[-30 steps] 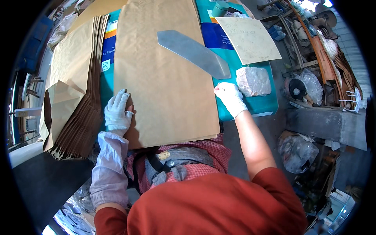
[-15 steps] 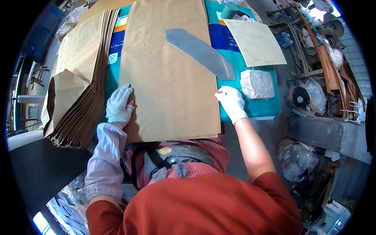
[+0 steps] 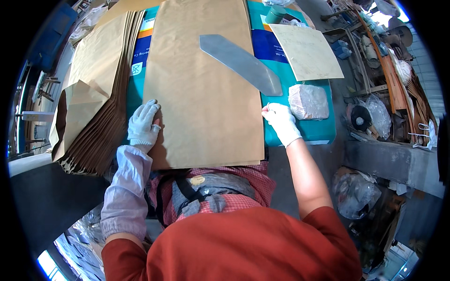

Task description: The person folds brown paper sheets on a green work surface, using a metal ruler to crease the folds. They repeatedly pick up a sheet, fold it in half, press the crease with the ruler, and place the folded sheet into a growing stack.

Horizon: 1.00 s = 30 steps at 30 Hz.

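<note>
A tall brown kraft paper bag or sheet (image 3: pixel 204 126) lies flat in front of me, other paper edges showing under it. My left hand (image 3: pixel 144 122), in a white glove, rests on its left edge with fingers stretched out and the thumb apart. Just beside the right edge, my right hand (image 3: pixel 281 121), also gloved, has its fingers closed in a pinch; whether anything is between them is hidden. A flat grey metal plate (image 3: pixel 241 65) with angled ends lies across the paper's upper right, untouched.
Left stands a fanned stack of folded brown paper (image 3: pixel 89 117). On the teal printed table cover (image 3: pixel 276 129) are a plastic-wrapped block (image 3: pixel 308 101), a pale board (image 3: pixel 307 54) and a green container (image 3: pixel 275 14). Clutter and a ledge (image 3: pixel 393 159) lie to the right.
My right hand has shifted slightly to the right, off the paper's edge. The left hand keeps its place, and the paper and metal plate lie as before.
</note>
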Each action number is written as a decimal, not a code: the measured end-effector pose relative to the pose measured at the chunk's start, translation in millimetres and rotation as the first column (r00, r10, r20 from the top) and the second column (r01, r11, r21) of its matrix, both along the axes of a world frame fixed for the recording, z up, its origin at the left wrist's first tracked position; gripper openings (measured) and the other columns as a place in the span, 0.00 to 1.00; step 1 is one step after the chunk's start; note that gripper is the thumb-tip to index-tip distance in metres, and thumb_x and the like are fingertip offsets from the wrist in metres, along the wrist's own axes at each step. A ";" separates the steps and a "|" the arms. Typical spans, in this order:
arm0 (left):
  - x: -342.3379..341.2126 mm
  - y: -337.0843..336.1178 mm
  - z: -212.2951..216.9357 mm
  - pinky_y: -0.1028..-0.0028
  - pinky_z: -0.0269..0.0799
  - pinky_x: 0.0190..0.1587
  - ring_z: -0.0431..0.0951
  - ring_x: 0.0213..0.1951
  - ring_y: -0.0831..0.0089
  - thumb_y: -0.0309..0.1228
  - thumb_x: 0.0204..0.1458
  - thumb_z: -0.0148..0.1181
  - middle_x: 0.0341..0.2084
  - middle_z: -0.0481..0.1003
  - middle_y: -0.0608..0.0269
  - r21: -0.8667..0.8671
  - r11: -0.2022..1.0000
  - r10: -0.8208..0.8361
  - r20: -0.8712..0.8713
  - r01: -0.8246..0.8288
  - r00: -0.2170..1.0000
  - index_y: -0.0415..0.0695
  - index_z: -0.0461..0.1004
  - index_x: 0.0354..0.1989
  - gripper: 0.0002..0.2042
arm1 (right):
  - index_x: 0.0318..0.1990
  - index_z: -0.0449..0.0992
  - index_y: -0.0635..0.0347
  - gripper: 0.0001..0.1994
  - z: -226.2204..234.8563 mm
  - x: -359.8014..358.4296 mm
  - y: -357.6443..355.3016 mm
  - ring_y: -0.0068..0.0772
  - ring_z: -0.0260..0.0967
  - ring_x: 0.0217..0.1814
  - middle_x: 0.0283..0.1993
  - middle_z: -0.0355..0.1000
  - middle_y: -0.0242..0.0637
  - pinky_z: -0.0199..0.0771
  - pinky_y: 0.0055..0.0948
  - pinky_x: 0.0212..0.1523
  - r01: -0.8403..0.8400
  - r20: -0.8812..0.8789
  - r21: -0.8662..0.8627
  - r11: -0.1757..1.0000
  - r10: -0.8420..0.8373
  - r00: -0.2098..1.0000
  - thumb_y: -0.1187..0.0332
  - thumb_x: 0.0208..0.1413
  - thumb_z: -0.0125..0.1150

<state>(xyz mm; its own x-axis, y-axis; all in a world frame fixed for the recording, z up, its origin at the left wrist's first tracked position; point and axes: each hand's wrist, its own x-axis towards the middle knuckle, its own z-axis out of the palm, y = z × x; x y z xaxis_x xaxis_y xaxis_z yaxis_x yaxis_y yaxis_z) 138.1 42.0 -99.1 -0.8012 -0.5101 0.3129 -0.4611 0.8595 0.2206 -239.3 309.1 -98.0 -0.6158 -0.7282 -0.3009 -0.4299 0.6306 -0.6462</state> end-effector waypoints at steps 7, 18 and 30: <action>-1.0 -0.5 -0.1 0.56 0.72 0.61 0.74 0.61 0.53 0.25 0.47 0.64 0.62 0.74 0.59 -0.019 1.000 0.012 0.007 -0.011 1.000 0.46 0.75 0.58 0.25 | 0.38 0.83 0.57 0.07 -2.9 -3.0 -0.8 0.31 0.76 0.35 0.33 0.80 0.38 0.74 0.33 0.40 0.045 0.132 -0.063 0.997 -0.037 0.991 0.64 0.56 0.69; 25.1 -16.6 14.1 0.57 0.69 0.66 0.70 0.67 0.55 0.20 0.46 0.63 0.65 0.73 0.62 0.168 0.984 -0.087 0.135 0.064 0.987 0.48 0.76 0.58 0.26 | 0.45 0.81 0.52 0.16 -15.1 28.0 12.5 0.43 0.76 0.55 0.54 0.78 0.35 0.76 0.43 0.52 -0.537 -0.684 -0.321 0.780 0.201 0.701 0.75 0.47 0.70; -6.4 -24.6 15.3 0.62 0.77 0.41 0.83 0.34 0.58 0.40 0.61 0.62 0.29 0.82 0.55 0.649 0.465 0.545 0.327 -0.603 0.772 0.45 0.83 0.40 0.12 | 0.41 0.83 0.60 0.14 27.0 19.1 -45.0 0.51 0.79 0.39 0.38 0.82 0.49 0.76 0.43 0.40 -0.003 -0.127 0.102 0.995 0.016 0.992 0.58 0.57 0.69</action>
